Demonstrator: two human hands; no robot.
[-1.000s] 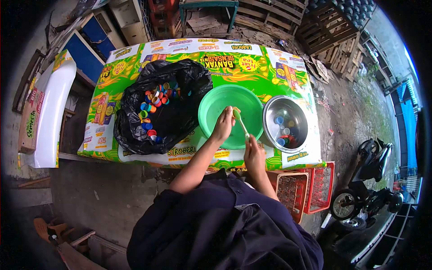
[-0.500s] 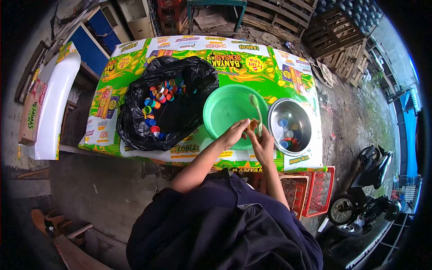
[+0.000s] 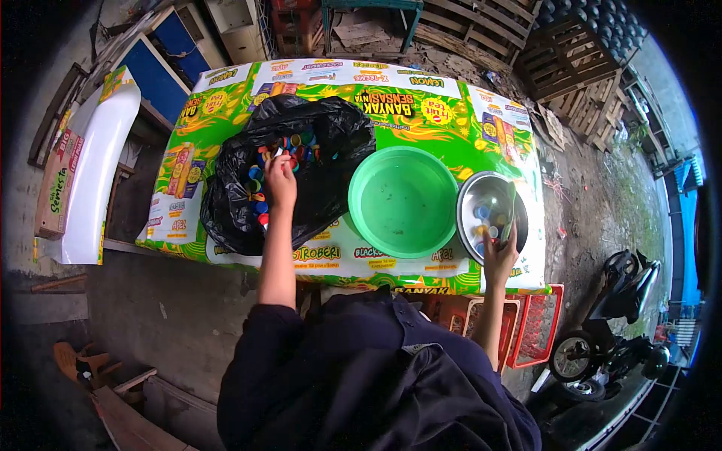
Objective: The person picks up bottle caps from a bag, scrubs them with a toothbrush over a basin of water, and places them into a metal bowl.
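A black plastic bag [image 3: 316, 199] lies spread on the table with many coloured bottle caps [image 3: 256, 174] in it. My left hand [image 3: 280, 179] reaches over the caps, its fingers drawn together at them; what they hold, if anything, is too small to name. To the right of the bag is a green basin [image 3: 402, 201] with a little water and small specks. Beside it, a metal bowl [image 3: 464, 218] holds several caps. My right hand [image 3: 501, 254] is at the bowl's near side, closed on a pale green brush [image 3: 512, 204] that stands up over the bowl.
A green and white printed sheet [image 3: 421, 135] covers the table. Red crates [image 3: 535, 331] stand below its near edge at the right. A motorcycle [image 3: 602, 353] is further right, wooden pallets [image 3: 575, 64] at the back right, and a white curved panel [image 3: 101, 177] at the left.
My hands have parted from over the green basin. The left one has moved left to the caps in the bag, and the right one has moved right to the metal bowl with the brush.
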